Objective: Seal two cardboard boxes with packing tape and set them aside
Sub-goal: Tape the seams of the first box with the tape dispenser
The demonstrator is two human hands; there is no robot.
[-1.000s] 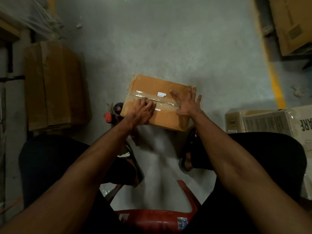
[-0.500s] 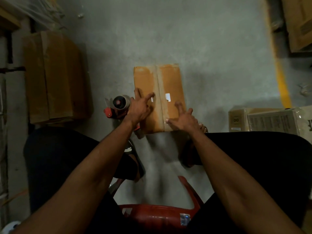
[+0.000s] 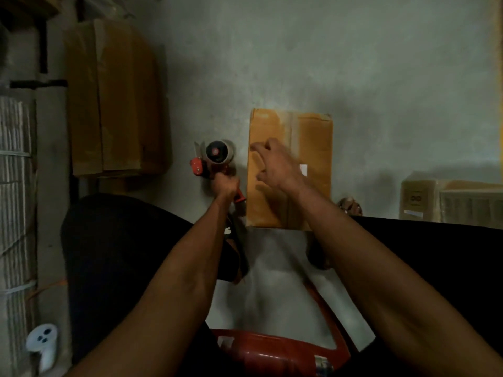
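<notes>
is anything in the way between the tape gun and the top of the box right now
Only the person's own right hand, which hangs over the left half of the cardboard box. The left hand grips the tape dispenser on the floor just left of the box, with nothing else visible between them. The taped centre seam is clear.

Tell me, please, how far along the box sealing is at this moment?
Done: the box on the floor carries one tape strip along its top seam. In hand: the left hand grips the red tape dispenser beside it, while the right hand hovers over the box, whether touching is unclear. Left: any further taping, setting it aside, then another box.
</notes>
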